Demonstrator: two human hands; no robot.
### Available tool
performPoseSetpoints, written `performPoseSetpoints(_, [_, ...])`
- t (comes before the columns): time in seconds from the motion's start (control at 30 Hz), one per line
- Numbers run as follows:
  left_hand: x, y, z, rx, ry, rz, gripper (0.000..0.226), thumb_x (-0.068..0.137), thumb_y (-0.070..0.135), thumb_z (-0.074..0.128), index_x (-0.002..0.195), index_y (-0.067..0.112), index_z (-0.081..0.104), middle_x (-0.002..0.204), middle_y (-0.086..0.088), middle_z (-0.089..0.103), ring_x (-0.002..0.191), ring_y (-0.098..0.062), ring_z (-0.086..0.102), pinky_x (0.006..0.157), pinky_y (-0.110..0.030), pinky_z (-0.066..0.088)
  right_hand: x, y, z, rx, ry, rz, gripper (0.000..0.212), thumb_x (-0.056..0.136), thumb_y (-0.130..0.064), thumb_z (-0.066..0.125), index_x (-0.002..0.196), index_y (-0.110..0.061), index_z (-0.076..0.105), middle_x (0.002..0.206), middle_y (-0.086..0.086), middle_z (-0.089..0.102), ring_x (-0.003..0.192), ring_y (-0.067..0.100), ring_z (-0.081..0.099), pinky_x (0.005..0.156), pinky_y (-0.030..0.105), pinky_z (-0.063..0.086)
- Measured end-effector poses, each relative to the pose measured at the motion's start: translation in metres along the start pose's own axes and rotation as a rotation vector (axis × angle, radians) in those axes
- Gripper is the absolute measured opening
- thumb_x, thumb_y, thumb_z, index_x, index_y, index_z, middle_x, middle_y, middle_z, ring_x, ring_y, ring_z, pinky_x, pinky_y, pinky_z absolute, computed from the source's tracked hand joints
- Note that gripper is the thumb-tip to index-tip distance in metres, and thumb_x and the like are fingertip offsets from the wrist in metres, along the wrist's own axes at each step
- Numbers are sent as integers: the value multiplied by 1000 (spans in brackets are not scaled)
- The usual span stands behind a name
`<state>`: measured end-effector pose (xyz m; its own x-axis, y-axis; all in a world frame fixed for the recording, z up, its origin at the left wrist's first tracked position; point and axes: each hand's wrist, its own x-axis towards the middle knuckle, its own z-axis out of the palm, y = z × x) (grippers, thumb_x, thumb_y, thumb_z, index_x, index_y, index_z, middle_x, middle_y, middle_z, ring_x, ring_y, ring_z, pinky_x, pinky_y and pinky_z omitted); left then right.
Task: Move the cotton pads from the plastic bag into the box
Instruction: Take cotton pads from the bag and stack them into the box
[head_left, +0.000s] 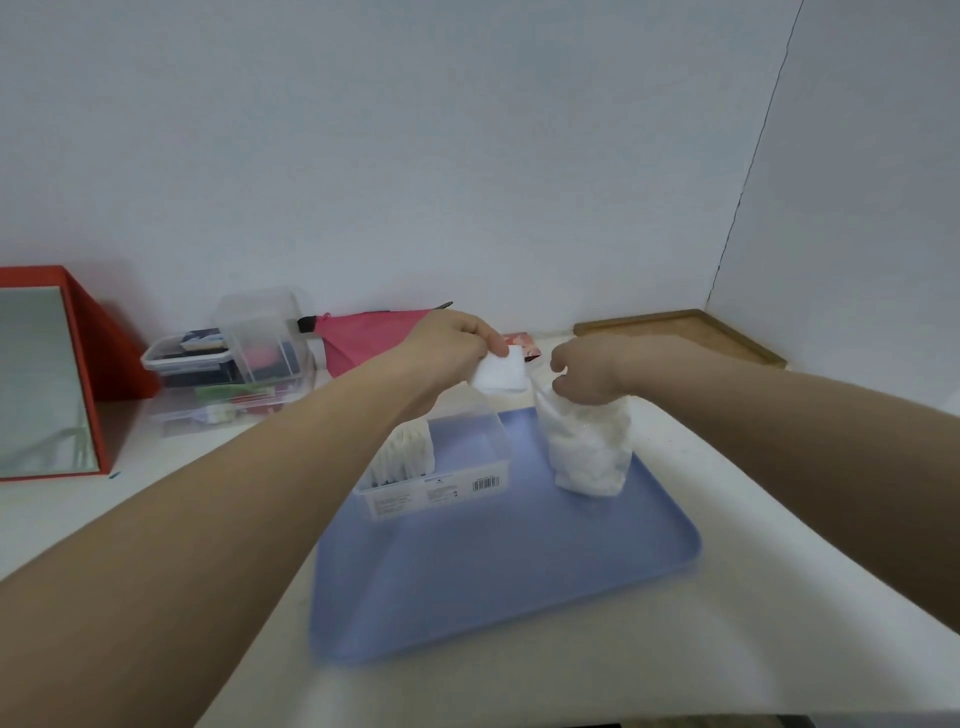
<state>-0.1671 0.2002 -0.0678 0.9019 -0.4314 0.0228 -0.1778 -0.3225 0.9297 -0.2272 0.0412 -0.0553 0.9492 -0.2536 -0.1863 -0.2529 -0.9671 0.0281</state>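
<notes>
My left hand (457, 340): at frame centre, above the box; my fingers (493, 340) pinch a small stack of white cotton pads (500, 373) by its upper edge.
My right hand (589, 371): just right of centre, fingers curled round the top of the plastic bag (589, 449), holding it upright.
Plastic bag: clear, stuffed with white pads, its bottom resting on the blue tray (498, 582), right of the box.
Box (441, 467): clear plastic, barcode label on its near wall, standing on the tray's far left part; a row of pads (410, 454) stands on edge at its left end.
Tray: on the white desk (753, 623), lower centre.
Left edge: a red-framed mirror (41, 384).
Behind, centre left: clear storage containers (234, 369) and a pink pouch (363, 338).
Upper right: a wooden tray (685, 330) in the corner.
</notes>
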Motion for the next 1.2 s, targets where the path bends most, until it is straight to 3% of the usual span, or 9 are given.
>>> performPoseSetpoints(0.07, [-1, 0, 0, -15, -25, -40, 33, 89, -7, 44, 80, 6, 73, 93, 5, 61, 100, -23, 61, 94, -35, 55, 3, 0, 6, 46, 2, 45, 43, 103, -27, 37, 142, -13, 46, 142, 7, 51, 126, 28, 51, 96, 29, 42])
performPoseSetpoints(0.17, [2, -5, -3, -7, -53, -62, 23, 81, 5, 62, 96, -10, 72, 100, -9, 65, 90, -22, 60, 100, -42, 53, 9, 4, 9, 121, 43, 69, 42, 100, -29, 46, 137, -11, 49, 135, 7, 55, 121, 26, 54, 84, 26, 41])
performPoseSetpoints(0.33, [2, -10, -7, -3, -80, -85, 31, 78, 12, 72, 103, -7, 72, 136, -12, 58, 80, -15, 73, 69, -26, 61, 18, 8, 12, 279, 114, 97, 18, 81, -21, 68, 92, -9, 61, 94, 6, 64, 79, 23, 59, 62, 25, 44])
performPoseSetpoints(0.4, [-3, -10, -7, 19, -91, -76, 22, 84, 5, 67, 102, -6, 72, 128, -13, 65, 80, -15, 71, 66, -24, 61, 19, 8, 12, 401, 87, 127, 21, 74, -15, 72, 71, -10, 52, 73, 6, 57, 65, 23, 52, 53, 23, 39])
performPoseSetpoints(0.6, [-4, -14, -12, -39, -93, -87, 17, 87, -6, 63, 99, -2, 73, 109, -11, 71, 85, -14, 67, 68, -15, 58, 18, 17, 1, 775, 39, 136, 27, 63, 6, 68, 90, 9, 66, 80, 16, 57, 69, 30, 61, 84, 45, 57])
performPoseSetpoints(0.7, [-5, -13, -15, -134, -126, -125, 15, 88, -6, 63, 97, 0, 73, 105, -7, 72, 89, -14, 68, 72, -15, 58, 11, 24, -15, 717, 86, 93, 45, 61, 5, 67, 105, 17, 65, 79, 14, 59, 70, 25, 56, 70, 35, 50])
performPoseSetpoints(0.83, [-2, -11, -21, -179, -131, -205, 16, 87, -2, 66, 99, 0, 75, 107, -6, 74, 94, -13, 70, 80, -18, 58, 1, 20, -39, 636, 316, 40, 35, 75, 1, 69, 109, -4, 66, 94, 5, 61, 83, 25, 61, 75, 30, 52])
performPoseSetpoints(0.97, [-3, -8, -25, -300, -159, -282, 20, 86, 0, 70, 105, 1, 74, 107, -5, 77, 98, -14, 73, 87, -24, 58, -9, -9, -36, 675, 461, -128, 37, 79, -6, 66, 113, -16, 59, 96, -4, 55, 87, 17, 54, 60, 16, 40])
performPoseSetpoints(1.2, [-15, -4, -31, -386, -120, -384, 25, 93, 10, 44, 98, 1, 67, 82, -8, 67, 75, -14, 53, 61, -22, 58, -4, -48, 9, 673, 449, -233, 40, 81, -6, 60, 120, -13, 55, 102, 1, 60, 85, 17, 53, 52, 15, 33])
